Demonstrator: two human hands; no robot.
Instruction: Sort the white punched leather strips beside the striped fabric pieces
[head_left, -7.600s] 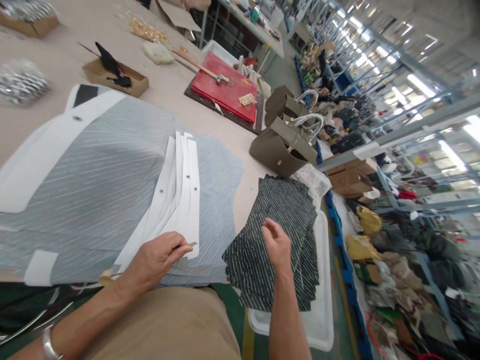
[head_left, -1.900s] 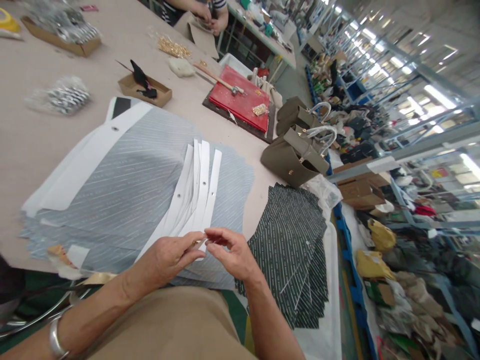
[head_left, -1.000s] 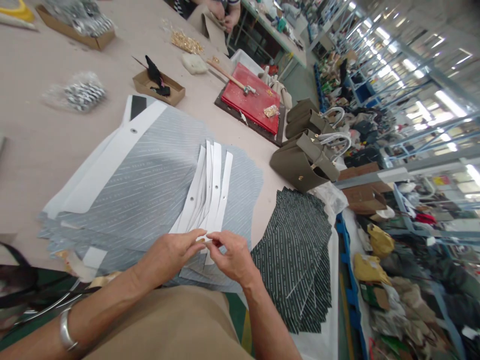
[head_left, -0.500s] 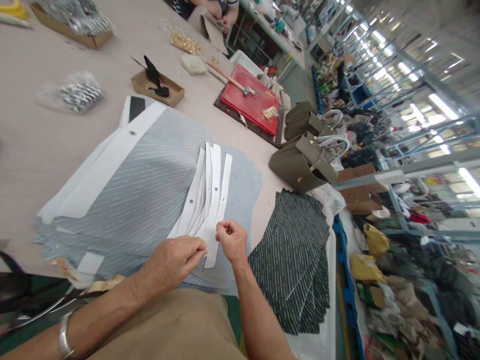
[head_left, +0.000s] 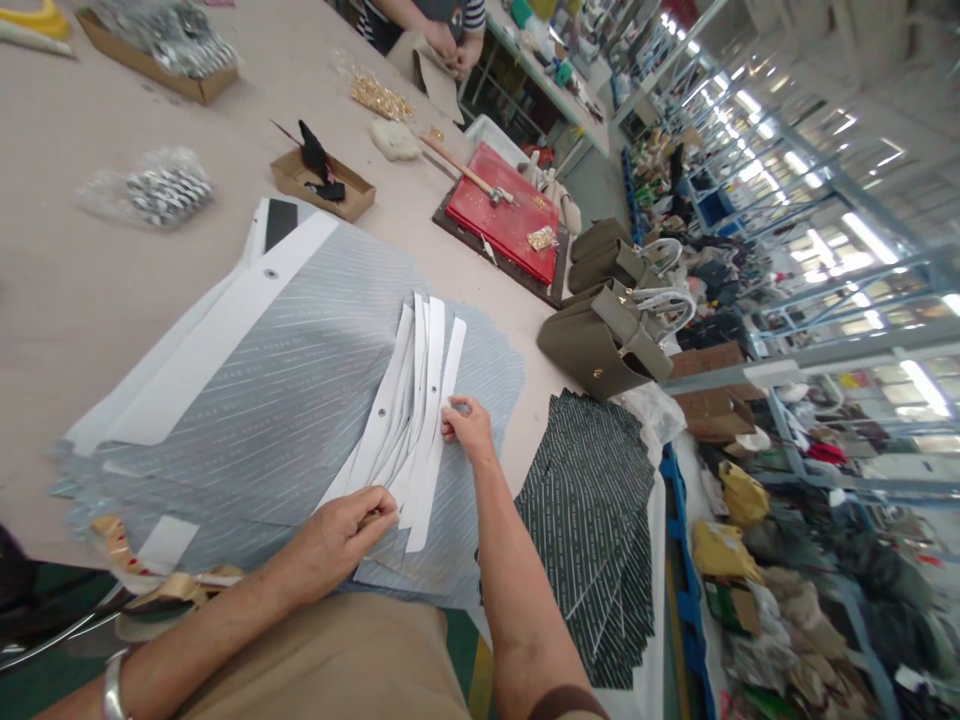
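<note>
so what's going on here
A person's right hand has its fingers at the middle of the rightmost white strip, on or just above it. The left hand is curled by the lower ends of the strips; whether it holds anything is hidden. The strips lie fanned amid grey striped sheets. To the right lies a dark striped stack, with handbags beyond.

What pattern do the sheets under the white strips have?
The sheets have pale stripes on grey-blue, clearest in the head view.

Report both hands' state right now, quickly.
Left hand: closed, fingers curled; whether it holds anything cannot be told.
Right hand: fingers curled, at the rightmost white strip; a grip cannot be told.
</note>
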